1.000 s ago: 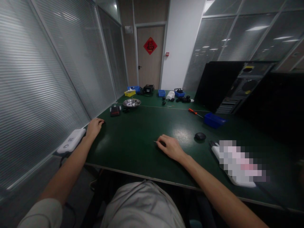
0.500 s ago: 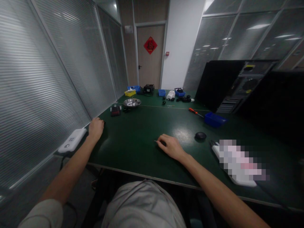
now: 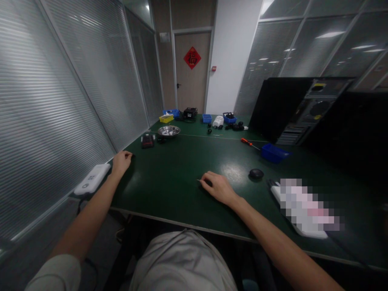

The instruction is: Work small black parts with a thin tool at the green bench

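Near the left edge of the green table [image 3: 178, 194], my left hand [image 3: 121, 162] is closed in a pinch, thumb and forefinger together. A tiny dark thing [image 3: 133, 155] shows at its fingertips, too small to name. My right hand [image 3: 218, 188] rests on the table at the middle, fingers curled. The tip of a thin pale thing [image 3: 198, 180] pokes out of its pinch to the left, and the rest of it is hidden. To the right of this hand sits a black computer mouse [image 3: 256, 174].
A white power bank-like box [image 3: 93, 178] lies at the left edge. Farther back are a metal bowl [image 3: 169, 131], a dark red-and-black box [image 3: 148, 140], an orange-handled screwdriver [image 3: 247, 141] and a blue bin [image 3: 274, 153]. A computer case [image 3: 300, 109] stands at right.
My left hand has turned slightly and drawn a little to the left, so its pinching fingertips show more clearly. The right hand stays in place.
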`<state>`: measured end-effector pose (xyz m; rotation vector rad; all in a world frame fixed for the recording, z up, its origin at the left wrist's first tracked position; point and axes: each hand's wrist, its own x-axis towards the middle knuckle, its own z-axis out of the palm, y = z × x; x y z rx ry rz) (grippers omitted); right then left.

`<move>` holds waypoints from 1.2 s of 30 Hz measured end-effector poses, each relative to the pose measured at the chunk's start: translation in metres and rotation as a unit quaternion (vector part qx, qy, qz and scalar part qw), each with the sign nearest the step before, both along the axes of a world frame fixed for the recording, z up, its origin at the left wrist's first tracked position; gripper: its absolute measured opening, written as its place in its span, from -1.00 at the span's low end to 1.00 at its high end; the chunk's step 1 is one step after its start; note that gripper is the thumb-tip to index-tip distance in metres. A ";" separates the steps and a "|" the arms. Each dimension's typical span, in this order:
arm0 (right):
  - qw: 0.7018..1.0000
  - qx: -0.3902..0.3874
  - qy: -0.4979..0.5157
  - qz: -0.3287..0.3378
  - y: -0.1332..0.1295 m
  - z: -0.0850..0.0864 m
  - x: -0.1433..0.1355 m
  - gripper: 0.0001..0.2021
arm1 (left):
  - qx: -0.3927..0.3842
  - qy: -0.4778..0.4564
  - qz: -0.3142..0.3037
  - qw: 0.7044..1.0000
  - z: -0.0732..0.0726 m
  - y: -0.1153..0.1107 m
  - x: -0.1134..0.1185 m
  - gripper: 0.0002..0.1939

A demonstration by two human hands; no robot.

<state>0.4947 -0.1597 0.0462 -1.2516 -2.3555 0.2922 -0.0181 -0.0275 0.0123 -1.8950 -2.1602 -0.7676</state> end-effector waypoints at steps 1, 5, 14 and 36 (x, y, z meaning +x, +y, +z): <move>1.000 -0.002 -0.001 0.000 0.000 0.000 0.000 -0.80 | -0.003 -0.029 -0.001 1.000 -0.001 0.003 -0.004 -0.66; 1.000 -0.007 -0.005 0.001 0.001 -0.001 0.001 -0.78 | -0.014 -0.076 0.000 0.997 -0.002 0.010 -0.014 -0.64; 1.000 -0.003 0.002 0.006 0.002 -0.003 0.001 -0.80 | -0.019 -0.126 -0.023 0.992 -0.001 0.004 -0.008 -0.65; 1.000 0.001 -0.001 0.002 0.002 -0.002 0.000 -0.79 | -0.058 0.009 -0.073 0.996 0.017 -0.014 0.031 -0.80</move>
